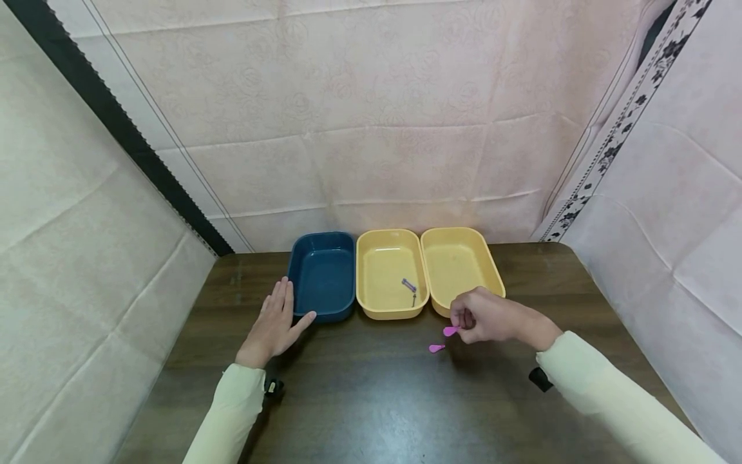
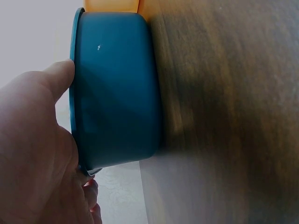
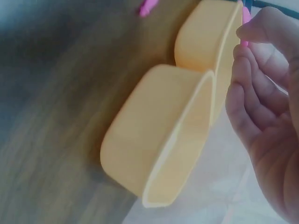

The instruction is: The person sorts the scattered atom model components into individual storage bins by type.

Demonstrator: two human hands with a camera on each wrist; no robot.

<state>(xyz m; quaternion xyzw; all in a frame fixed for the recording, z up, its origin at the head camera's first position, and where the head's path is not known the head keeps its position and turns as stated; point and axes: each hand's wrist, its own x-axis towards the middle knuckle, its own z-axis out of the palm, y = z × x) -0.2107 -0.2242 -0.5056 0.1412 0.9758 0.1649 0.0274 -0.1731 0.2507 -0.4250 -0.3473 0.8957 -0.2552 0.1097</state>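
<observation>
My left hand lies with straight fingers along the left rim of a blue tray, the thumb over its near corner; the left wrist view shows the thumb touching the rim. Between thumb and fingertips my right hand pinches a small pink teardrop-shaped piece, just in front of the right yellow tray. A similar pink piece lies on the table below it. Inside the middle yellow tray are a small purple piece and a thin dark one.
The three trays stand side by side at the back of the dark wooden table. Pale cloth hangs behind them, with more cloth at the left and right sides.
</observation>
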